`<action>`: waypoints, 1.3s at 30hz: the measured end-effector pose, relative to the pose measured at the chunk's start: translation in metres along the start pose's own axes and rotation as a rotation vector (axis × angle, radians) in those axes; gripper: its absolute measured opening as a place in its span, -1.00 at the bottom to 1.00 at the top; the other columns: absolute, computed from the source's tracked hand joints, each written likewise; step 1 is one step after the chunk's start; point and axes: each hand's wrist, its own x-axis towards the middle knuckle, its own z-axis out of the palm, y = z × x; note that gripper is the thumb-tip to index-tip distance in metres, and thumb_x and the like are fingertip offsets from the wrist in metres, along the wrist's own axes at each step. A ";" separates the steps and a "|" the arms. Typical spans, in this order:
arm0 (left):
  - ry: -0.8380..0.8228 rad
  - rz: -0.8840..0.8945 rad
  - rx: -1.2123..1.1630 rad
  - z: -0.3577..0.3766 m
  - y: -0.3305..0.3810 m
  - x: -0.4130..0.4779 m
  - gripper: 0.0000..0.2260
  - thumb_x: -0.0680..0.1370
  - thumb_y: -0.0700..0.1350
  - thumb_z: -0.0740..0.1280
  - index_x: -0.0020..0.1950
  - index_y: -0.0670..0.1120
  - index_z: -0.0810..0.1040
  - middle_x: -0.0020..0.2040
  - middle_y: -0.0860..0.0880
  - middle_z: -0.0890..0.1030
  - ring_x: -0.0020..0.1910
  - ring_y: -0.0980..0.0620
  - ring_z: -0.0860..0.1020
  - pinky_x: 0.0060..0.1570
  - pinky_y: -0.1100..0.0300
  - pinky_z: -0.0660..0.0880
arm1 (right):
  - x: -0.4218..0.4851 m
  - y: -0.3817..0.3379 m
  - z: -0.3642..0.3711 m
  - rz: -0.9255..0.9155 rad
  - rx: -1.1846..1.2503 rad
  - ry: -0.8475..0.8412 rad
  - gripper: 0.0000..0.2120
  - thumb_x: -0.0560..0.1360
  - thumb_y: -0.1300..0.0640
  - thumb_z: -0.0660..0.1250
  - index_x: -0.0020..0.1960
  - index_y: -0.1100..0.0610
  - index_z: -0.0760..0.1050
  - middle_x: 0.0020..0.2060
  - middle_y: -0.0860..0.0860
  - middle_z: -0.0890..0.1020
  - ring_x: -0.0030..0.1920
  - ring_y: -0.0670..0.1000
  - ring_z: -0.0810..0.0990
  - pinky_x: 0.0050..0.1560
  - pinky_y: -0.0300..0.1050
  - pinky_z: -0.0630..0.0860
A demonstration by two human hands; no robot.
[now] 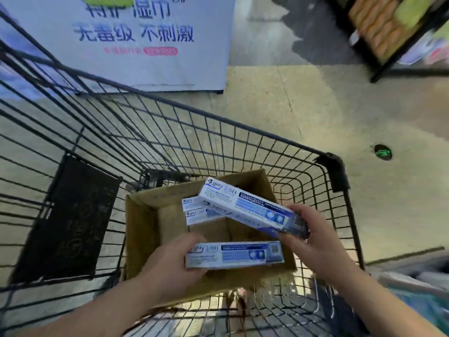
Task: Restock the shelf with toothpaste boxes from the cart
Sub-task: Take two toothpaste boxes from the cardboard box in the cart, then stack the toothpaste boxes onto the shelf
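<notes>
- Here, the left hand [170,261] grips one end of the lower toothpaste box [234,254], fingers curled under it, holding it level over the near side of an open cardboard carton [145,229].
- The right hand [315,242] clasps the end of the upper toothpaste box [250,210], which slants across the carton.
- Two stacked boxes [196,212] lie inside the carton at its far side, partly under the upper one.
- The carton sits in the black wire cart [218,132].
- Beyond the cart stands a white banner [136,40]; a shelf [379,32] of goods shows at top right.
</notes>
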 end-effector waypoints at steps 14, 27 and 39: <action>-0.134 0.427 0.029 -0.044 0.097 -0.133 -0.61 0.08 0.21 0.32 -0.11 0.30 0.47 -0.03 0.34 0.56 0.01 0.30 0.52 0.01 0.42 0.41 | -0.239 -0.073 -0.064 0.115 0.121 0.530 -0.65 0.27 -0.04 0.41 0.02 -0.13 0.43 -0.07 -0.21 0.57 -0.13 -0.40 0.51 -0.18 -0.53 0.38; -0.553 0.813 0.025 0.072 0.225 -0.254 -0.53 0.06 0.14 0.39 -0.03 0.23 0.52 -0.10 0.20 0.63 -0.22 0.28 0.54 -0.18 0.47 0.40 | -0.545 -0.062 -0.082 0.443 0.114 1.001 -0.68 0.37 0.10 0.46 0.00 -0.14 0.40 -0.03 -0.09 0.60 -0.12 -0.19 0.55 -0.02 -0.28 0.44; -0.958 1.047 0.208 0.280 0.265 -0.501 -0.49 0.01 0.20 0.42 -0.06 0.45 0.44 -0.13 0.35 0.61 -0.20 0.31 0.54 -0.09 0.43 0.43 | -0.905 -0.049 0.024 0.666 0.234 1.388 -0.62 0.23 -0.07 0.49 0.00 -0.13 0.47 0.01 -0.01 0.62 -0.09 -0.21 0.58 0.06 -0.12 0.51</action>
